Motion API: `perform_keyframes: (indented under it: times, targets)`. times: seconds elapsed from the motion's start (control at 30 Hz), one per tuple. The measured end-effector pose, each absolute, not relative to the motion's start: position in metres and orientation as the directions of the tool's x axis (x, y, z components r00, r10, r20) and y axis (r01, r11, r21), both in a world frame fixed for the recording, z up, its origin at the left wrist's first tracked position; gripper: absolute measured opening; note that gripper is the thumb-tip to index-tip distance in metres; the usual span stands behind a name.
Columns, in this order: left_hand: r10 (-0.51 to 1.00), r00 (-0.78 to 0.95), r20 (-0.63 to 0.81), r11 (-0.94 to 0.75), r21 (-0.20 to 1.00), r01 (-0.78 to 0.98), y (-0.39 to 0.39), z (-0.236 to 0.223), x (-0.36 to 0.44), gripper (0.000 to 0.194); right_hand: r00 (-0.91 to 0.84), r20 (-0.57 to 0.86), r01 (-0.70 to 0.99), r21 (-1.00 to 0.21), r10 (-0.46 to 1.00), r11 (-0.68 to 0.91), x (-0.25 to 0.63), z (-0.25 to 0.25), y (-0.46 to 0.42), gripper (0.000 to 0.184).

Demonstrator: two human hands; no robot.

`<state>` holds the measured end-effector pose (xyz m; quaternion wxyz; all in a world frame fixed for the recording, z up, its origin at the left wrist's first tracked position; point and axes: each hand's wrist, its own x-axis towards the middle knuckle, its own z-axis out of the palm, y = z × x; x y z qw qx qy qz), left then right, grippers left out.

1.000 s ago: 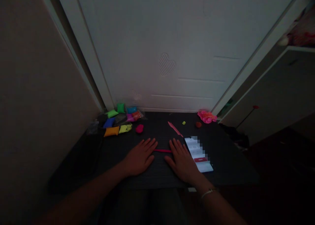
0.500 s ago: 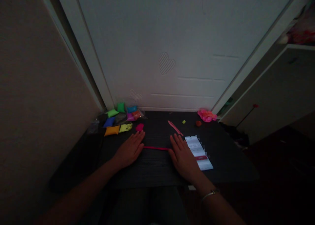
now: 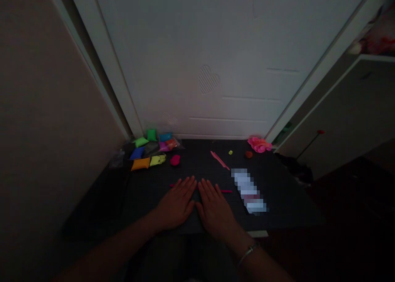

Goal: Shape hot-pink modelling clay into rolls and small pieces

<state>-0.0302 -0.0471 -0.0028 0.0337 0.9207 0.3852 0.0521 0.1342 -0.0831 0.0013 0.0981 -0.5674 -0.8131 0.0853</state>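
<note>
Background: pale panelled door with raised striped hearts, dimly lit.
Surface: dark, wood-grained desk.
Left corner: glossy plastic packets in orange, yellow, blue, green and other colours, some overlapping.
Right of those: rounded hot-pink lump.
Left hand: palm down, fingers straight and open, laid over the left part of a thin magenta rod.
Rod: crosswise on the desk under both hands, an end showing past each.
Right hand: palm down, fingers straight and open over the rod's right part, just beside the left; silvery bracelet at the wrist.
Beyond the hands: slim pink plastic tools, slanted; tiny yellow-green bit.
Right side: bright rectangular phone, pixelated; small reddish-brown lump; ruffled pink-and-orange piece.
</note>
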Motion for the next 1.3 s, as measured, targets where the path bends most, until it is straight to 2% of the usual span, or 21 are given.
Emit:
perform_keyframes:
  times: [0.17,0.37,0.6,0.83,1.03,1.17,1.3]
  targets:
    - [0.755,0.654,0.046,-0.655,0.085,0.751,-0.029,-0.001,-0.022,0.052,-0.305,0.038,0.922,-0.24,0.951,0.305,0.134,0.005,-0.061,0.054]
    - [0.694,0.718,0.054,-0.72,0.08,0.689,-0.053,-0.003,-0.032,0.052,-0.362,0.05,0.892,-0.27,0.931,0.362,0.134,0.0,-0.091,0.054]
    - [0.754,0.657,0.018,-0.656,0.069,0.751,-0.033,-0.001,-0.022,0.052,-0.333,0.025,0.91,-0.253,0.943,0.328,0.133,0.005,-0.06,0.053]
    - [0.698,0.715,0.039,-0.716,0.062,0.695,-0.062,-0.003,-0.036,0.052,-0.382,0.06,0.881,-0.279,0.922,0.383,0.132,0.001,-0.089,0.053]
    - [0.771,0.633,0.06,-0.636,0.072,0.768,-0.056,0.008,-0.018,0.054,-0.24,0.067,0.931,-0.267,0.968,0.25,0.141,0.012,-0.071,0.054]
    - [0.705,0.699,0.115,-0.708,0.082,0.701,-0.051,0.004,0.004,0.054,-0.172,0.07,0.959,-0.218,0.983,0.184,0.151,0.007,-0.071,0.052]
    - [0.718,0.688,0.108,-0.696,0.1,0.711,-0.043,-0.005,0.014,0.054,-0.179,0.027,0.964,-0.196,0.983,0.181,0.158,0.002,-0.069,0.052]
